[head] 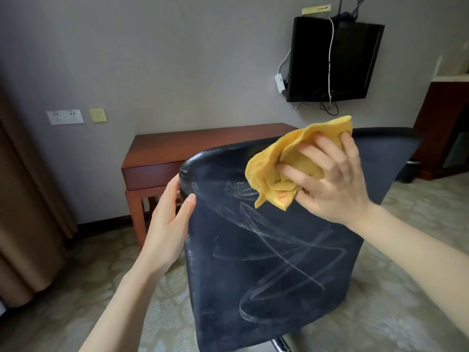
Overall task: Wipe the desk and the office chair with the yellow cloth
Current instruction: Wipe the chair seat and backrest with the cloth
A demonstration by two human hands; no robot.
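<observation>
Right hand [330, 181] first: its grip is full of the yellow cloth [279, 158], fingers curled into the bunched folds, with loose corners spilling out to the left and below the palm. The bundle is up against the top part of the office chair [266, 275], just under its upper rim. The hand is a little blurred, so I can't say how firmly it presses.

Left hand [168, 219] now: its grip is clamped on the chair's upper left edge, thumb laid on the face towards me, fingers wrapped round behind.

The chair's dark back fills the middle of my view, and pale looping streaks [279, 250] run down it below the cloth. A bit of chrome frame [280, 344] peeks out under the chair's bottom edge.

Beyond the chair is the desk [193, 146], a reddish wooden surface with a drawer front, against the grey wall and apart from both hands. Above and right of the chair a black screen [350, 59] hangs on the wall, with a white cable [330, 59] draped down it. Left of the chair I see wall sockets [65, 117], a yellowish plate [98, 115] and a brown curtain [22, 212]. Patterned carpet [127, 262] lies under the chair.
</observation>
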